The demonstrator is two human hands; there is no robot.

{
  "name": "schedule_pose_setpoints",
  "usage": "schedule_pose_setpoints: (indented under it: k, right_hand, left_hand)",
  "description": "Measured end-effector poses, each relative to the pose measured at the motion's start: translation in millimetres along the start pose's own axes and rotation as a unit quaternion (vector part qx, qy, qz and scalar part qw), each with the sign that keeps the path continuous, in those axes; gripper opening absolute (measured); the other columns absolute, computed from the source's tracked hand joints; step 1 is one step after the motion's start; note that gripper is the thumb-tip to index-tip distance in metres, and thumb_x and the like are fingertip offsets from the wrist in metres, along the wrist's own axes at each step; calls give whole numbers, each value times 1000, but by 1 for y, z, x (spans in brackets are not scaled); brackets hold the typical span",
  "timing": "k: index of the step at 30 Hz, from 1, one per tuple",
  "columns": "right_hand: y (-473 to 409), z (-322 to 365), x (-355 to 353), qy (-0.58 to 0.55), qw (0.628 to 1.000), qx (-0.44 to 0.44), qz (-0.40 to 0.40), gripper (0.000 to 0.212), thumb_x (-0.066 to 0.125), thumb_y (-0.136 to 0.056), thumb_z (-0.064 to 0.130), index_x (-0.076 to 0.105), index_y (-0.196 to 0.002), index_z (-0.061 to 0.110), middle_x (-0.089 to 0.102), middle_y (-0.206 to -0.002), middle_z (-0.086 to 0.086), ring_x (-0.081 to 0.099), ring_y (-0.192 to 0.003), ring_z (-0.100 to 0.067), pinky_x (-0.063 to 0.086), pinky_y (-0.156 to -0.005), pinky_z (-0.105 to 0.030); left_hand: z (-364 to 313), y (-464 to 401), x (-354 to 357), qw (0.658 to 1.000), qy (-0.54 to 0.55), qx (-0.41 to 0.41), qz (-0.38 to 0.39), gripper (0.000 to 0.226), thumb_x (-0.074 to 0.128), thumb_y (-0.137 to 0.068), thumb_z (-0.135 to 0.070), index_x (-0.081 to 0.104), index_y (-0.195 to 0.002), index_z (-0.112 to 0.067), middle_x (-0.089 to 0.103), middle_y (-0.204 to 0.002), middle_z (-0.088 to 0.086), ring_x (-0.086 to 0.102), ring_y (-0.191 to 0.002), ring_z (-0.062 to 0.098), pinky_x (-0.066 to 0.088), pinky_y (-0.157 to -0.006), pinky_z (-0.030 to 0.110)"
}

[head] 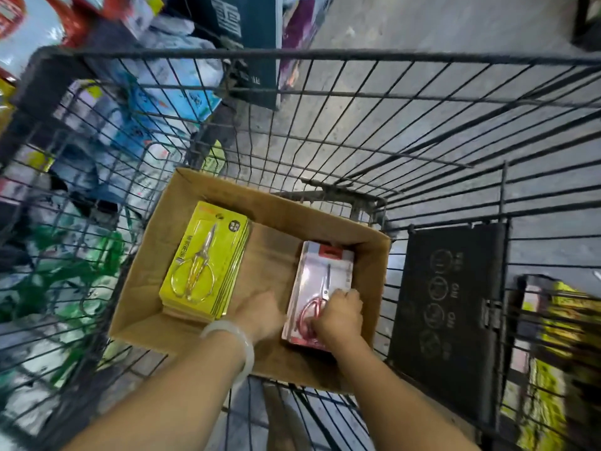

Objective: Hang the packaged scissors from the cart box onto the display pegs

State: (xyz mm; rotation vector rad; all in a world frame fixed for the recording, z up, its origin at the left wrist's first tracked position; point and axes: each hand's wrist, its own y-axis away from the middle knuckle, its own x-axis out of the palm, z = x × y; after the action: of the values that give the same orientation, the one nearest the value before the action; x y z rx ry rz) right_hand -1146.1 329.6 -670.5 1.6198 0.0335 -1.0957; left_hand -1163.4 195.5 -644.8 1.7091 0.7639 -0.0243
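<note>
Two scissor stacks fill the cardboard box (367,255): yellow packs (208,258) untouched, both hands (338,315) gripping the red-handled pack (320,278).

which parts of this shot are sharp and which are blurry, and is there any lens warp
Head view: the cardboard box with its yellow scissor packs, red scissor packs and both hands, left hand, right hand, is fairly sharp; the goods at the left edge and right edge are smeared; the cart wires bow from wide-angle distortion.
</note>
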Motion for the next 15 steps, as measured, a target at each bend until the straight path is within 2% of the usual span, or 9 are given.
schedule_pose_setpoints:
  k: [3, 6, 11, 13, 15]
  right_hand:
    - [-2, 3, 7, -49, 998, -4, 29, 67, 77, -72, 34, 39, -125, 19, 30, -135, -9, 39, -119, -27, 40, -101, -38]
    - [2, -2, 8, -58, 998, -3, 5, 60, 77, -73, 27, 42, -121, 17, 35, -130, -10, 37, -120, -28, 40, -99, -38]
    - [11, -17, -2, -111, 994, -13, -14, 45, 71, -80, 23, 46, -117, 16, 38, -126, -8, 45, -116, -26, 44, -100, -36]
    - [14, -18, -6, -172, 985, -16, 3, 35, 67, -83, 19, 48, -113, 17, 47, -122, -7, 54, -109, -24, 50, -96, -38]
    - [20, -16, -10, -277, 959, -1, 54, 35, 69, -81, 13, 46, -107, 19, 54, -115, -4, 58, -105, -22, 54, -89, -40]
  left_hand:
    - [-7, -2, 6, 999, 37, 6, 3, 50, 62, -85, -36, 50, -127, -13, 58, -131, 8, 56, -117, 27, 44, -95, 28]
    - [-11, 0, 11, 999, 45, -21, 3, 57, 61, -86, -37, 45, -134, -11, 54, -136, 8, 53, -121, 25, 42, -97, 28]
    - [-10, 6, 7, 995, 61, -72, 15, 67, 61, -86, -41, 39, -138, -5, 50, -139, 12, 51, -122, 28, 43, -96, 30]
    - [-12, 10, 3, 991, 104, -87, 23, 72, 63, -85, -42, 35, -140, -5, 47, -140, 12, 49, -124, 28, 42, -98, 31]
    - [-10, 12, 3, 981, 161, -105, 22, 67, 64, -85, -40, 38, -138, -8, 51, -136, 12, 53, -117, 26, 44, -99, 32]
